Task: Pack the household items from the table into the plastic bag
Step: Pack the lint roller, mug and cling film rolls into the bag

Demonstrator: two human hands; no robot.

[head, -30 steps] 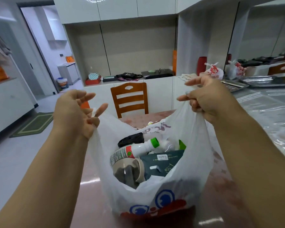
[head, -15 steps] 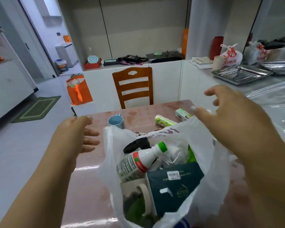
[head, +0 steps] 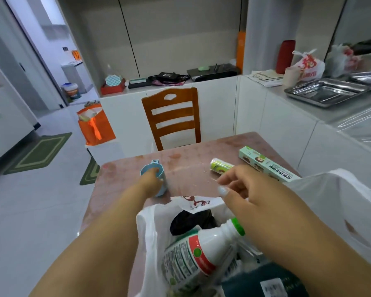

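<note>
The white plastic bag [head: 148,230] stands open on the pink table [head: 189,153], close in front of me. Inside it lie a white bottle with a green cap [head: 201,251], a black item [head: 190,221] and a dark green box [head: 266,281]. My left hand [head: 150,182] reaches past the bag to a light blue cup [head: 162,186], fingertips at its rim; its grip is hidden. My right hand [head: 244,186] hovers over the table with loosely curled fingers and holds nothing. Just beyond it lie a small green roll [head: 220,166] and a long pale green carton [head: 266,166].
A wooden chair [head: 171,116] stands at the table's far edge. An orange bag [head: 94,127] sits on a white stool to the left. The white counter on the right carries a metal tray [head: 328,93] and a tied bag [head: 307,66]. Floor mats lie at left.
Both hands let go of the bag handles, and the bag settled on the table. My left hand moved forward to the blue cup; my right hand moved toward the green roll.
</note>
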